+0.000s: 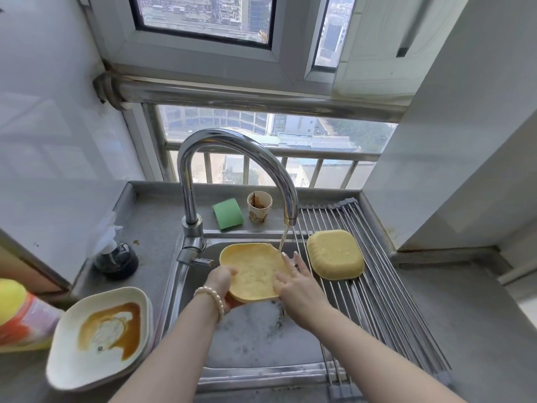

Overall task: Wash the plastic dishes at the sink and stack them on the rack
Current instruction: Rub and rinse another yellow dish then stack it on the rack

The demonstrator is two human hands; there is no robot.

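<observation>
A yellow plastic dish [252, 271] is tilted over the steel sink [186, 289], under water running from the faucet [232, 158]. My left hand [222, 282] grips its near left rim, thumb on the inside. My right hand [293, 279] lies with straight fingers spread on the dish's wet inner surface at its right edge. A second yellow dish [334, 253] rests upside down on the roll-up wire rack [377, 301] over the sink's right side. A stack of white dishes [100, 335], the top one smeared with brown sauce, sits on the counter at the left.
Soapy foam covers the sink bottom [252, 330]. Behind the sink stand a green sponge [228, 213] and a stained paper cup [259, 210]. A dark soap dispenser [116, 258] is left of the faucet. A yellow-and-orange bottle [17, 312] lies at the far left. A wall rises on the right.
</observation>
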